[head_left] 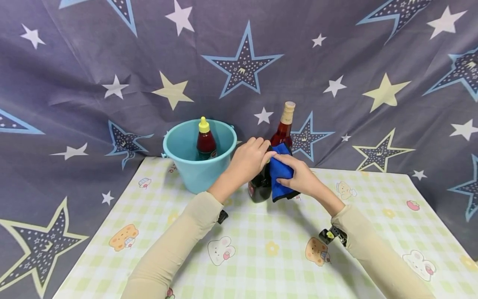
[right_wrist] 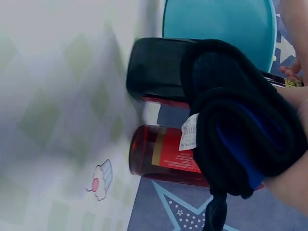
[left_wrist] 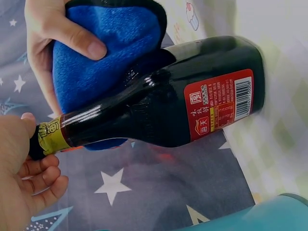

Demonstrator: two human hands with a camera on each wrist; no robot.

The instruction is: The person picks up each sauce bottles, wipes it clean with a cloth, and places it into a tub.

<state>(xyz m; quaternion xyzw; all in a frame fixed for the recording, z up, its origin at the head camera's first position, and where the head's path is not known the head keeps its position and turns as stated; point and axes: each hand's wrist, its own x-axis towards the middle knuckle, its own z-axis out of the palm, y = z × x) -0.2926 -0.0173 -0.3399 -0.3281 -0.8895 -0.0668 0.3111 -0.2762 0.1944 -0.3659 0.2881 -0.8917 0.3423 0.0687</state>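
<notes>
A dark soy sauce bottle [head_left: 260,187] with a red label stands on the table, its yellow-banded neck plain in the left wrist view. The left hand [head_left: 249,160] grips this bottle by its capped top, with fingers and thumb around the neck. In the right hand [head_left: 301,177] is a folded blue cloth [head_left: 279,171] with black edging. The cloth lies against the side of the bottle's neck and shoulder, hiding part of it. From the right wrist, the cloth's rolled folds [right_wrist: 250,139] and white tag [right_wrist: 189,132] show, while most right fingers are hidden.
A light blue bucket [head_left: 201,176] stands left of the hands, holding a red sauce bottle [head_left: 206,143] with a yellow cap. Just behind the cloth is a tall red glass bottle [head_left: 284,128]. A star-patterned curtain [head_left: 239,112] hangs behind the checked tablecloth [head_left: 254,265].
</notes>
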